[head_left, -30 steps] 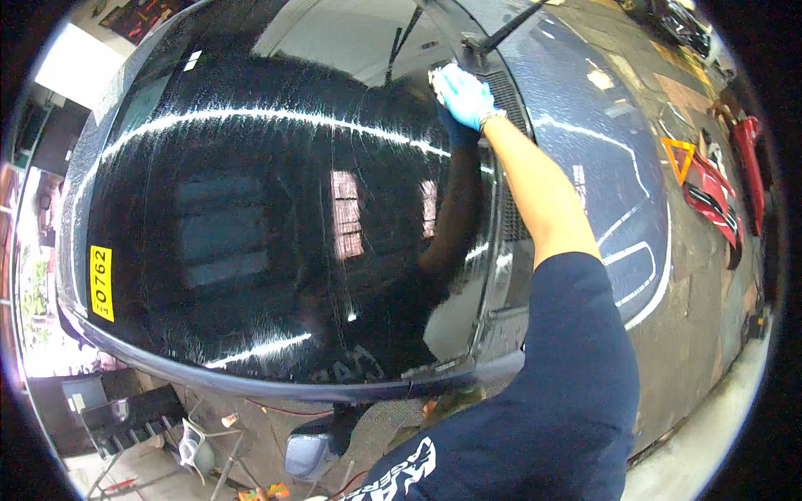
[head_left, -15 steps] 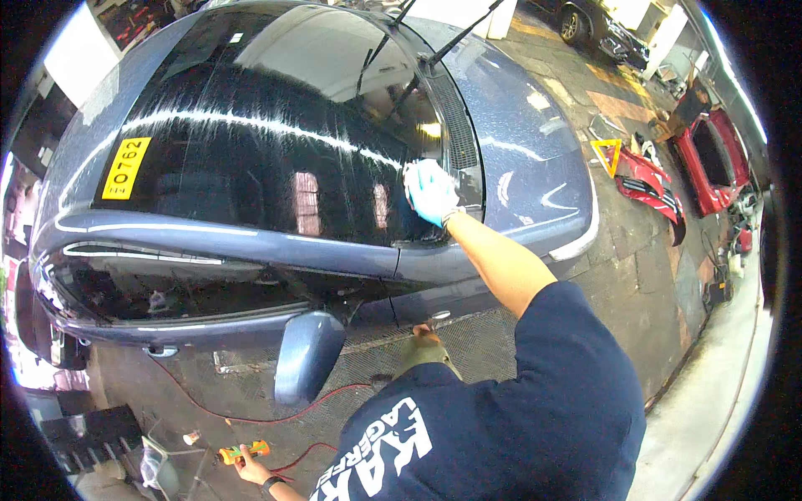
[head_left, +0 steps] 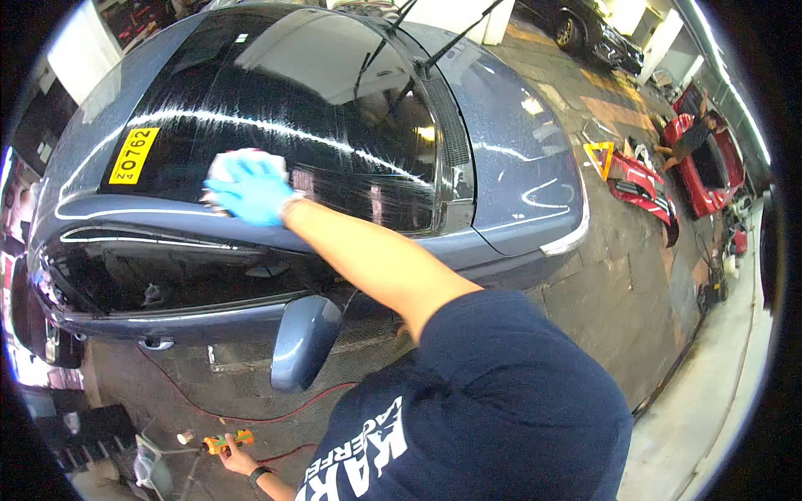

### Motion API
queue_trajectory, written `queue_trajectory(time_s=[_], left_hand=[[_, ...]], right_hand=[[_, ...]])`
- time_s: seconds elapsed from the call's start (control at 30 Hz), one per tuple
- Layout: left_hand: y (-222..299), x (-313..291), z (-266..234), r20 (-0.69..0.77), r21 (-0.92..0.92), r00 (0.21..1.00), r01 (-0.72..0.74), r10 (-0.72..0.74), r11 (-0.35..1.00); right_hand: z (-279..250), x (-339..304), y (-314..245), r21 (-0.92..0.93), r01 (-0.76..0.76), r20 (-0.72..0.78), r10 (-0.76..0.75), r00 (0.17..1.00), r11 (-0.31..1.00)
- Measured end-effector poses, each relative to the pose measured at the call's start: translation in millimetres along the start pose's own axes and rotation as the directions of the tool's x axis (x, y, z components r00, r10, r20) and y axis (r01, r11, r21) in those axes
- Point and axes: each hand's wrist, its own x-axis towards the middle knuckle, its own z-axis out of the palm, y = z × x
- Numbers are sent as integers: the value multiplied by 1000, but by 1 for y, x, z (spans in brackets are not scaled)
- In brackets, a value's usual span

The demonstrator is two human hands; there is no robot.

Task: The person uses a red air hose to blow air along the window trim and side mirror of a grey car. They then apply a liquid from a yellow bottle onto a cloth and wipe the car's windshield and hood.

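Observation:
My right hand [head_left: 251, 190], in a light blue glove, presses a crumpled white cloth [head_left: 225, 167] on the car's dark windscreen [head_left: 276, 108], close to the pillar along its near side. The fingers lie over the cloth. Whitish streaks run across the glass above it. Low at the left, away from the car, my left hand [head_left: 237, 464] is bare, with a dark band at the wrist. Its fingers close around an orange bottle [head_left: 230, 442] with green marking. A yellow sticker [head_left: 134, 156] lies on the glass left of the cloth.
Two raised wiper arms [head_left: 464, 35] stand off the windscreen. The blue-grey side mirror [head_left: 306, 344] juts out between my arms. A red hose [head_left: 251, 419] trails over the floor. Red body panels [head_left: 706, 163] and a warning triangle [head_left: 599, 159] lie to the right.
My right hand has swept the cloth leftward across the windscreen, from the bonnet end toward the yellow sticker. The left hand, still holding the bottle, has shifted slightly left.

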Motion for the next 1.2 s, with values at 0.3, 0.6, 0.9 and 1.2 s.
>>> queue_trajectory(time_s=[0.3, 0.6, 0.9, 1.2], left_hand=[[-11, 12, 4, 6, 53, 999, -45, 45, 998], [7, -9, 19, 52, 78, 999, 4, -8, 997], [52, -10, 60, 69, 47, 996, -51, 48, 998], [68, -31, 56, 61, 15, 998, -28, 27, 1000]], right_hand=[[-79, -53, 21, 90, -9, 50, 4, 999, 996], [-55, -225, 187, -348, -672, -194, 651, 734, 654], [10, 57, 35, 151, -20, -292, 64, 954, 988], [-54, 7, 113, 62, -349, -188, 355, 916, 935]])
